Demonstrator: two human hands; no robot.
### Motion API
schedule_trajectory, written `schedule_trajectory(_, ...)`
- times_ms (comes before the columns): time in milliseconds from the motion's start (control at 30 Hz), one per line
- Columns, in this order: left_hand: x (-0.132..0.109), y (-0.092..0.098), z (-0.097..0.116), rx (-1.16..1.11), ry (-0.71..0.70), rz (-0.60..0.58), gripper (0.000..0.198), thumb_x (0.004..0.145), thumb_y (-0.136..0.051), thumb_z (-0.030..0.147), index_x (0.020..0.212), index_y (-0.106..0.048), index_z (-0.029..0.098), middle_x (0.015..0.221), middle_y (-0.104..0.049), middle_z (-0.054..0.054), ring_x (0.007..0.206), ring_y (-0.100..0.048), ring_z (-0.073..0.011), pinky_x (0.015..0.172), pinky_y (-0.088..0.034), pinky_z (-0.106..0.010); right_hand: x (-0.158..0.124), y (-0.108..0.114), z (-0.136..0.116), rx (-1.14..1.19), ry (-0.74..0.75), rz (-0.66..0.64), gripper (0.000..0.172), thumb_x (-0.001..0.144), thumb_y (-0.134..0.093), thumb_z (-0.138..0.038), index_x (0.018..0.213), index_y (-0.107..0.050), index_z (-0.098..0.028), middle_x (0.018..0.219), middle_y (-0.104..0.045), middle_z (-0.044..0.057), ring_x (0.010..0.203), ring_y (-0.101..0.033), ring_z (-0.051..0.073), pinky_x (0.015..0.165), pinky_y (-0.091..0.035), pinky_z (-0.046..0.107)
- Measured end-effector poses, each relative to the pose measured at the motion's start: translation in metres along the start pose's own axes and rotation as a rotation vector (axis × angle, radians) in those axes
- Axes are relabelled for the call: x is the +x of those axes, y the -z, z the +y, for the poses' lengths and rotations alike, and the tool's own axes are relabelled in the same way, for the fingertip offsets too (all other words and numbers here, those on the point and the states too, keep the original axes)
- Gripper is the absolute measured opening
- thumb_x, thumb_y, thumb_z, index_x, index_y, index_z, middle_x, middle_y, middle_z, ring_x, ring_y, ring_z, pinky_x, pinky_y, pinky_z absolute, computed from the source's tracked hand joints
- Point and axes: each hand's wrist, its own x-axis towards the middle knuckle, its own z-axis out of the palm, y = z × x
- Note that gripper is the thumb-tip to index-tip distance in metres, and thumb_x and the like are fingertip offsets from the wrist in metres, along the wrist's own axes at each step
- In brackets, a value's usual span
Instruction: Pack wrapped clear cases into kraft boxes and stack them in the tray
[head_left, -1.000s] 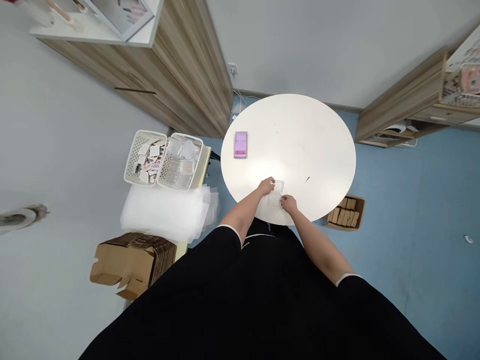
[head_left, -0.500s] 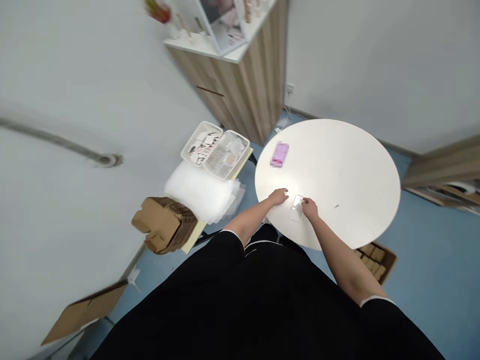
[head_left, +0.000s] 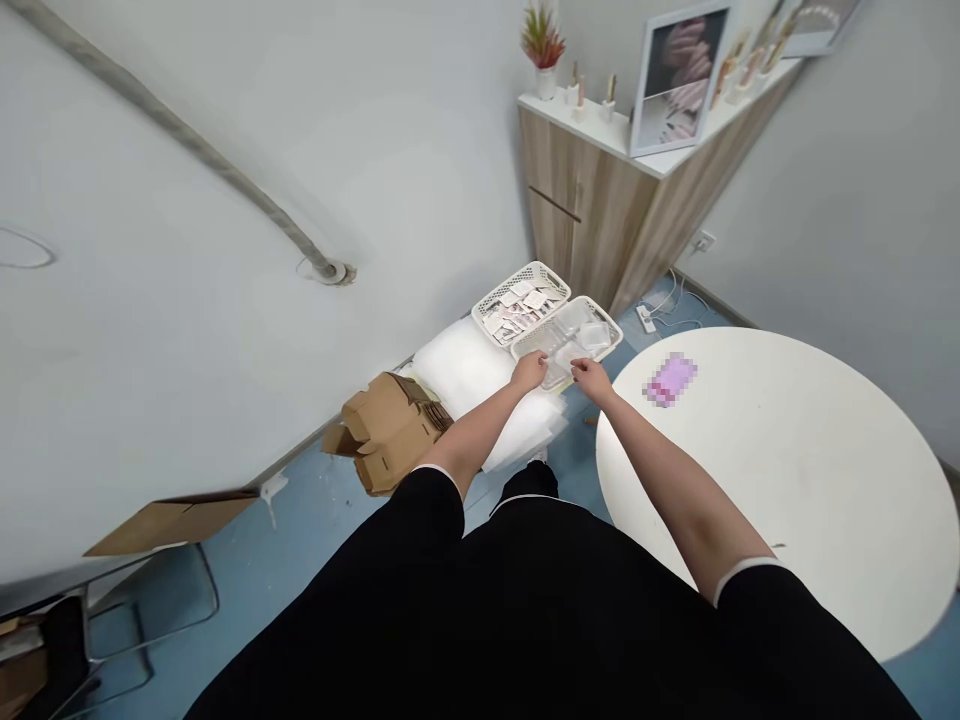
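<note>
Both my hands are out over a pair of white plastic baskets. My left hand (head_left: 529, 372) grips one edge of a small transparent plastic case (head_left: 557, 372), and my right hand (head_left: 592, 380) holds its other edge. The case sits low over the right-hand basket (head_left: 604, 327), which is filled with similar transparent cases. Its exact contact with the stack is hard to tell. The other basket (head_left: 520, 303) holds several small printed cards or packets. Behind my right arm is a round white table (head_left: 787, 480), with a blurred pink card (head_left: 670, 380) on it.
A pile of white foam sheets (head_left: 469, 370) lies beside the baskets, and a stack of flat cardboard boxes (head_left: 386, 432) sits at its left end. A wooden cabinet (head_left: 592, 215) stands behind them, with a white power strip (head_left: 645, 318) and cables on the blue floor.
My view has swung left, moving the table to the right. My hands have carried the transparent case from the table's near edge to the baskets.
</note>
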Motion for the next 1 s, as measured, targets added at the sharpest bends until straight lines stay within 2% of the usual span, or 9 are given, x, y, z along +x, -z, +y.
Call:
schedule_trajectory(133, 0.050, 0.057, -0.029, 0.085, 0.037, 0.076, 0.032, 0.098, -0.054, 0.017, 0.127, -0.068, 0.017, 0.135, -0.063, -0.014, 0.126, -0.060, -0.0248, 0.110, -0.045, -0.035, 0.061, -0.048, -0.059, -0.202, 0.073, -0.017, 0.038, 0.092, -0.052, -0.019, 0.124, -0.072, -0.018, 0.123, -0.073, 0.010, 0.114, -0.067, 0.023, 0.106, -0.049, 0.036)
schedule_trajectory(233, 0.083, 0.079, -0.043, 0.166, 0.040, 0.040, 0.032, 0.097, -0.056, 0.018, 0.127, -0.068, 0.020, 0.142, -0.057, -0.014, 0.131, -0.055, -0.0279, 0.112, -0.044, -0.040, 0.102, -0.067, -0.087, -0.392, 0.145, -0.007, 0.041, 0.093, -0.052, -0.020, 0.131, -0.069, -0.017, 0.138, -0.066, 0.014, 0.130, -0.058, 0.028, 0.116, -0.041, 0.041)
schedule_trajectory(333, 0.108, 0.082, -0.056, 0.197, -0.017, -0.024, 0.035, 0.095, -0.060, 0.019, 0.129, -0.067, 0.022, 0.154, -0.049, -0.013, 0.143, -0.045, -0.0314, 0.119, -0.037, -0.046, 0.143, -0.076, -0.096, -0.593, 0.239, -0.005, 0.040, 0.096, -0.055, -0.027, 0.132, -0.069, -0.020, 0.157, -0.051, 0.013, 0.148, -0.039, 0.034, 0.123, -0.028, 0.052)
schedule_trajectory(433, 0.118, 0.075, -0.069, 0.194, -0.056, -0.063, 0.039, 0.094, -0.063, 0.021, 0.133, -0.065, 0.022, 0.163, -0.040, -0.013, 0.152, -0.032, -0.0342, 0.124, -0.029, -0.053, 0.180, -0.082, -0.091, -0.732, 0.261, -0.044, 0.041, 0.097, -0.056, -0.036, 0.134, -0.068, -0.022, 0.167, -0.038, 0.011, 0.157, -0.018, 0.038, 0.126, -0.010, 0.063)
schedule_trajectory(533, 0.116, 0.069, -0.079, 0.187, -0.090, -0.074, 0.042, 0.095, -0.063, 0.023, 0.137, -0.063, 0.023, 0.167, -0.035, -0.012, 0.155, -0.028, -0.0337, 0.126, -0.025, -0.053, 0.201, -0.087, -0.081, -0.778, 0.214, -0.088, 0.050, 0.098, -0.054, -0.042, 0.142, -0.062, -0.020, 0.168, -0.036, 0.013, 0.158, -0.011, 0.040, 0.123, 0.000, 0.069)
schedule_trajectory(667, 0.111, 0.069, -0.078, 0.153, -0.140, -0.071, 0.042, 0.096, -0.062, 0.023, 0.138, -0.063, 0.023, 0.167, -0.034, -0.012, 0.156, -0.027, -0.0323, 0.127, -0.024, -0.052, 0.197, -0.084, -0.080, -0.775, 0.191, -0.081, 0.054, 0.098, -0.053, -0.035, 0.149, -0.056, -0.019, 0.167, -0.037, 0.014, 0.158, -0.013, 0.041, 0.124, 0.001, 0.068)
schedule_trajectory(767, 0.116, 0.073, -0.067, 0.080, -0.143, -0.056, 0.043, 0.095, -0.061, 0.020, 0.138, -0.063, 0.023, 0.167, -0.035, -0.011, 0.155, -0.029, -0.0328, 0.126, -0.026, -0.052, 0.183, -0.076, -0.092, -0.693, 0.243, -0.009, 0.052, 0.097, -0.051, -0.028, 0.148, -0.057, -0.017, 0.163, -0.042, 0.015, 0.155, -0.021, 0.038, 0.126, -0.006, 0.063)
schedule_trajectory(867, 0.125, 0.077, -0.050, -0.061, -0.107, 0.028, 0.050, 0.096, -0.059, 0.018, 0.146, -0.056, 0.023, 0.164, -0.041, -0.012, 0.152, -0.036, -0.0315, 0.124, -0.031, -0.049, 0.168, -0.069, -0.104, -0.486, 0.277, 0.105, 0.047, 0.099, -0.045, -0.025, 0.140, -0.064, -0.014, 0.152, -0.055, 0.017, 0.147, -0.039, 0.033, 0.127, -0.022, 0.053)
schedule_trajectory(1000, 0.128, 0.077, -0.019, -0.278, -0.109, 0.128, 0.067, 0.093, -0.066, 0.019, 0.156, -0.044, 0.021, 0.157, -0.049, -0.014, 0.145, -0.046, -0.0281, 0.121, -0.037, -0.040, 0.136, -0.051, -0.102, 0.004, 0.112, 0.287, 0.040, 0.096, -0.046, -0.030, 0.122, -0.073, -0.016, 0.122, -0.073, 0.014, 0.118, -0.066, 0.027, 0.110, -0.050, 0.046)
